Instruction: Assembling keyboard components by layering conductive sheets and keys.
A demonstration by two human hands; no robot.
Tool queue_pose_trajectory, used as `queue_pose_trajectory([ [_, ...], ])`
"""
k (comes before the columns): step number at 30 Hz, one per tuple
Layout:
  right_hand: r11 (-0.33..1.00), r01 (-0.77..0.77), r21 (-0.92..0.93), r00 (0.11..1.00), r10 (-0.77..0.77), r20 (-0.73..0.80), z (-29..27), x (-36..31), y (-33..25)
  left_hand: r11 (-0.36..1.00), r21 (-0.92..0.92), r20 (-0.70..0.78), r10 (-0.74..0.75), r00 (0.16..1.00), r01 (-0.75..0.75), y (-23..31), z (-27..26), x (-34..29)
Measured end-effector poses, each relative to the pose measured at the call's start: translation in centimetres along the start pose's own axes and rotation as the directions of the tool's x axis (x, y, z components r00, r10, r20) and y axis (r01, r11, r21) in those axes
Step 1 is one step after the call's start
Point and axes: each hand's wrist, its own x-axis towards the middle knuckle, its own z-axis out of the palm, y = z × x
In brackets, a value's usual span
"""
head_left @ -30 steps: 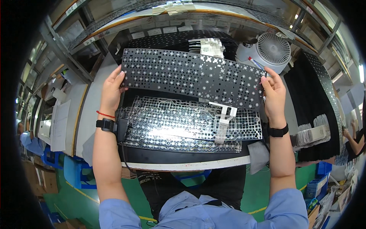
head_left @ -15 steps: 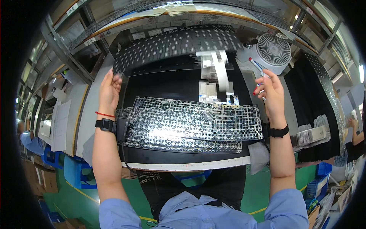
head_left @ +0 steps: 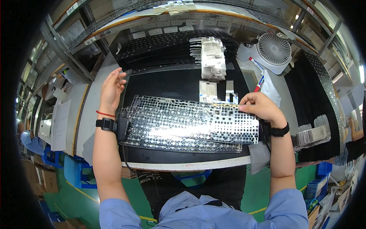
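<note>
My right hand [head_left: 263, 108] pinches the far right edge of the top keyboard membrane sheet [head_left: 232, 128], thumb and fingertips together. This sheet is thin, shiny and full of holes, and it lies on a pile of similar sheets [head_left: 183, 147]. My left hand [head_left: 113, 89] is raised beyond the pile's left end, fingers apart and holding nothing. Beyond the sheets sit a small pale label stack [head_left: 207, 91] and a taller stack of silvery white pieces [head_left: 213, 59]. Black perforated sheets [head_left: 152, 47] lie at the back of the bench.
A white fan [head_left: 273, 49] stands at the back right. Near it are a red-capped marker [head_left: 259, 84] and a clear plastic bag [head_left: 270, 89]. Bundled pale pieces [head_left: 312, 135] lie on the right-hand black surface. A shelf edge [head_left: 183, 17] spans the back.
My right hand has moved down and inward onto the membrane sheet's edge. The black sheet at the back has dropped flat, and the blurred white strip over the tall stack has settled.
</note>
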Motion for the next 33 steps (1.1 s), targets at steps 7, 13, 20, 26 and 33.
queue_pose_trajectory([
  [7, 0.968, 0.240, 0.072, 0.944, -0.215, -0.251, 0.0, 0.1, -0.5, 0.981, 0.152, -0.013, -0.116, 0.993, 0.117, 0.3, 1.7, -0.6],
  [13, 0.940, 0.262, 0.220, 0.930, -0.184, -0.320, 0.0, 0.7, 0.0, 0.957, 0.268, 0.222, -0.171, 0.960, 0.109, -0.9, 0.5, -0.3],
  [20, 0.814, 0.373, 0.445, 0.878, -0.154, -0.454, -0.2, 0.8, 0.1, 0.992, 0.127, 0.152, -0.036, 0.988, 0.016, -0.5, 1.1, -0.2],
  [26, 0.712, 0.423, 0.561, 0.876, -0.162, -0.455, -0.3, 0.8, -0.1, 0.995, 0.094, 0.140, -0.034, 0.990, 0.021, -0.8, 0.3, 0.2],
  [33, 0.701, 0.479, 0.528, 0.855, -0.235, -0.462, 0.9, 1.3, 0.5, 0.917, 0.353, 0.057, 0.178, 0.982, -0.187, -0.1, 2.2, -0.6],
])
